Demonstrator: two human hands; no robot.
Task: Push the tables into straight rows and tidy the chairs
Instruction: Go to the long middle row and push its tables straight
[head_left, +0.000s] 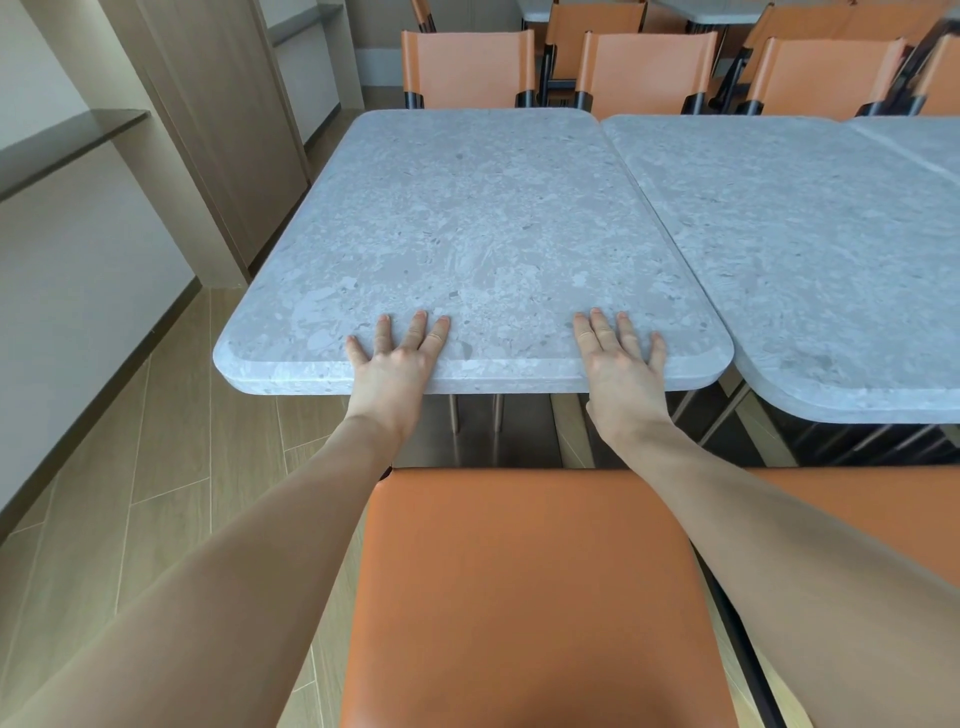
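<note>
A grey speckled stone table (483, 218) stands in front of me, its near edge further from me than that of the neighbouring table (810, 249) on the right. My left hand (397, 361) lies flat over the near edge with straight fingers spread on the top. My right hand (621, 358) rests the same way further right on that edge. Directly below me is an orange leather chair (530, 587), between my forearms.
Orange chairs (467, 67) line the far side of the tables, with another row and table behind. A second orange chair (883, 499) shows at the right. A wall with a shelf (67, 140) and wooden panels runs along the left, beside wood flooring (171, 441).
</note>
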